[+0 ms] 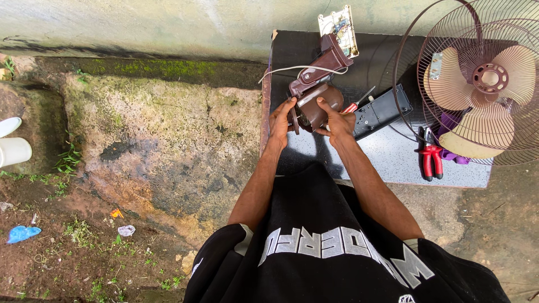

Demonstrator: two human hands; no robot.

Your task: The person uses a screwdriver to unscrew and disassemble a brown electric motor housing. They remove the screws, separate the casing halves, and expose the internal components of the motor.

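Tabletop [393, 157]: hands [281, 120] [338, 122] around fan motor [314, 106]

mossy concrete ground [163, 129], pale wall [140, 25] — daylight

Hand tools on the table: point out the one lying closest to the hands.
The red-handled screwdriver, just beyond the right hand beside the black casing. The red-handled pliers lie farther right, near the fan guard.

We see red-handled pliers [431, 157] on the tabletop [387, 157] at three o'clock, beside a fan guard with blades [483, 84]. At nine o'clock stands a white cup [14, 150], with blue litter [22, 233] lower.
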